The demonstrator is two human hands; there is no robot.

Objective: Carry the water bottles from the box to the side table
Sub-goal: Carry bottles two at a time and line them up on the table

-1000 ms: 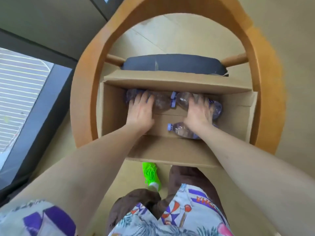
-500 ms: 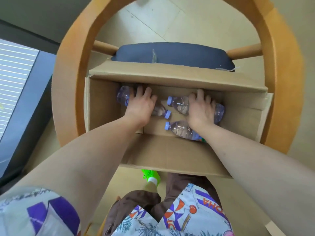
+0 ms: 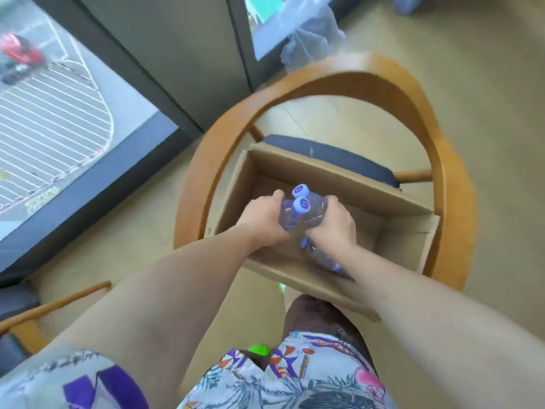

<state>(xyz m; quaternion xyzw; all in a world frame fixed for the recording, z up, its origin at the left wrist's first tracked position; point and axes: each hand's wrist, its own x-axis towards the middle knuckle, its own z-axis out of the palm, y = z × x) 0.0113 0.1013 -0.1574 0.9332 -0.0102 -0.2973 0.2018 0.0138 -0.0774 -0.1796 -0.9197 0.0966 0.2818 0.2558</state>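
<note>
To your far left a large floor-level window (image 3: 59, 119) looks down on a striped pavement, and a dark metal frame post (image 3: 141, 69) runs beside it. In the lower left corner part of a second wooden chair (image 3: 44, 308) is cut off by the edge. Ahead of you, the curved wooden chair back (image 3: 442, 160) rings an open brown cardboard box (image 3: 333, 178), which sits on the dark blue seat cushion (image 3: 339, 156); that wooden ring stands close around the box on three sides. Behind the chair a crumpled clear plastic bag (image 3: 312, 31) is blurred and hard to make out.

Your left hand (image 3: 261, 216) is clamped round one clear plastic water bottle with a purple cap (image 3: 287, 216), held upright above the box. Your right hand (image 3: 333, 224) grips a second clear bottle (image 3: 315, 212), touching the first, caps side by side. A third water bottle (image 3: 321, 256) lies on the box floor, half hidden under your right wrist. Below, your patterned shorts (image 3: 295, 379) fill the frame's bottom, with something bright green (image 3: 258, 348) partly hidden behind them.
</note>
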